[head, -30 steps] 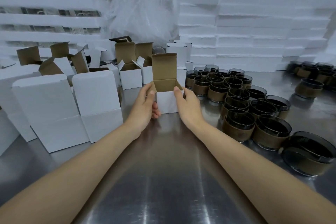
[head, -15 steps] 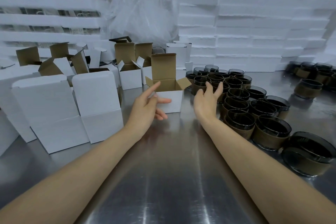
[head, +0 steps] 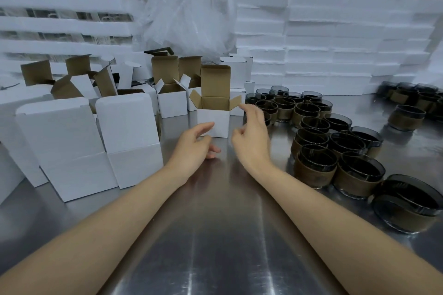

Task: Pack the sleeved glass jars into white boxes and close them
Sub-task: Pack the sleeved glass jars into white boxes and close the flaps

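A small white box (head: 213, 120) stands upright on the steel table (head: 227, 235) with its brown lid flap and both side flaps up. My left hand (head: 195, 148) hovers just in front of its lower left corner, fingers loosely spread and holding nothing. My right hand (head: 251, 134) is raised at the box's right side, near the right flap, fingers relaxed and empty. Several dark glass jars in brown sleeves (head: 314, 167) crowd the table to the right of my right hand.
More open white boxes (head: 171, 100) stand behind and to the left. Two large flat-folded white cartons (head: 96, 141) lean at the left. Stacks of white foam (head: 335, 38) and a clear plastic bag (head: 191, 14) line the back. More sleeved jars (head: 407, 103) sit far right.
Both hands let go of the open box and drew back from it. The side flaps sprang outward. My right hand swung toward the jars, then back beside the box.
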A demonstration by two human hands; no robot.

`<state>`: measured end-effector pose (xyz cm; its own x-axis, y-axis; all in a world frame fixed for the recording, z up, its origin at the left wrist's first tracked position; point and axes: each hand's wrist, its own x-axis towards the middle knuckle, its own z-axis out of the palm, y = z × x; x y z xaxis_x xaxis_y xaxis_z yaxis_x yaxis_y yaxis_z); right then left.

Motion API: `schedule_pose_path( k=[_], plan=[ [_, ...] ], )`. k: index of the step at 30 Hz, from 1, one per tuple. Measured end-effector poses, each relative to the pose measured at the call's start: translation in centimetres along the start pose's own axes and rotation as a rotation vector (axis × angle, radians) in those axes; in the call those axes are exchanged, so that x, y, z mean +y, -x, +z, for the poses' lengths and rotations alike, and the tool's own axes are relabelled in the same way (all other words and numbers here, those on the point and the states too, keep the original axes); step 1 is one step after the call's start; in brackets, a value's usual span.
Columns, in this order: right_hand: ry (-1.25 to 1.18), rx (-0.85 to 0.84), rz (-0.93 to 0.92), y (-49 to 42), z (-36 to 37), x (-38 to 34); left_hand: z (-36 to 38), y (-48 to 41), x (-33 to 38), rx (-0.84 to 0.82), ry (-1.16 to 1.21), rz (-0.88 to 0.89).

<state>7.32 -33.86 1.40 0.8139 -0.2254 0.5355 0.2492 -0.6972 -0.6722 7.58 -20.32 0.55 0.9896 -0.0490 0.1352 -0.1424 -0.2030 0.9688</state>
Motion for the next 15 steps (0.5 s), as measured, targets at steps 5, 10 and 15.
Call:
schedule_pose_path(
  k=[5, 10, 15],
  plan=[
    [0.133, 0.127, 0.093, -1.0, -0.6, 1.2, 0.1, -0.1, -0.1, 0.026, -0.018, 0.003],
    [0.049, -0.023, 0.333, -1.8, -0.7, 2.4, 0.2, 0.0, -0.1, 0.018, -0.014, -0.005],
    [-0.328, 0.020, 0.310, -1.6, -0.6, 1.8, 0.1, 0.3, 0.2, -0.039, -0.007, 0.035]
  ],
)
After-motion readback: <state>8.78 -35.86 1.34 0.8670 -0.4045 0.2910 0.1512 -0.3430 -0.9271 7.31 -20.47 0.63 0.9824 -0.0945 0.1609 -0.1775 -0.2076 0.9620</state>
